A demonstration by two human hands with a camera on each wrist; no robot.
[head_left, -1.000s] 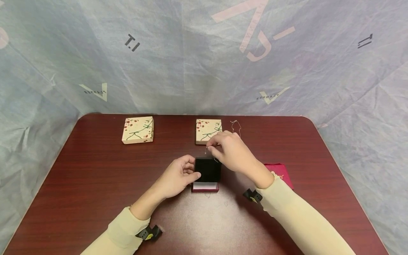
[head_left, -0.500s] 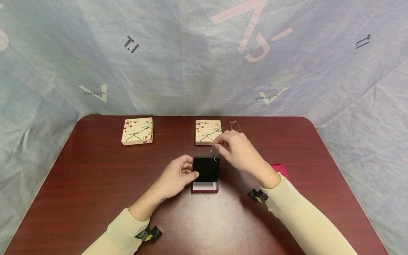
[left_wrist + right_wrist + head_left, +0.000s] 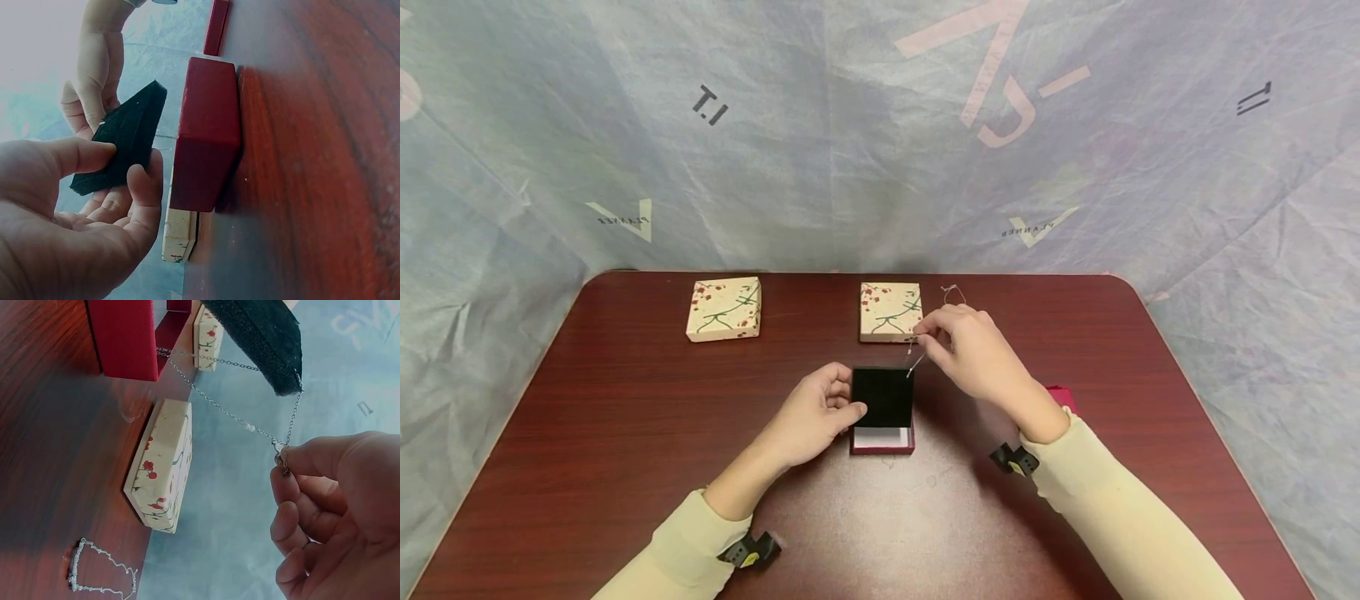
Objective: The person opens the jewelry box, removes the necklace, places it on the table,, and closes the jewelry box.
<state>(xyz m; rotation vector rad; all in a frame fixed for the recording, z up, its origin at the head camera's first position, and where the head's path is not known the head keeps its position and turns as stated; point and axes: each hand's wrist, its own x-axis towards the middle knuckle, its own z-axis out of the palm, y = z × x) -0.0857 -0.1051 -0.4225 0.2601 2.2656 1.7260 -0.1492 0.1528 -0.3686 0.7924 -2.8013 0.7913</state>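
My left hand (image 3: 812, 421) pinches a black foam jewellery pad (image 3: 883, 398) between thumb and fingers. The pad is tilted above an open dark red box (image 3: 883, 451), whose pale inside shows at the near edge. My right hand (image 3: 977, 354) pinches the end of a thin silver chain (image 3: 212, 402) between thumb and forefinger, to the right of the pad. In the right wrist view, one strand runs up to the pad's corner and another reaches the red box's rim. Whether the chain is fixed to the pad cannot be told.
Two cream flower-patterned boxes (image 3: 724, 308) stand towards the back of the table. Another silver chain (image 3: 74, 569) lies on the tabletop beside the right-hand patterned box (image 3: 164, 469). A red piece (image 3: 1062, 398) sits partly behind my right wrist.
My right hand has moved to the right, drawing the chain away from the pad's upper edge. The pad has shifted slightly left in my left hand, which is otherwise almost still.
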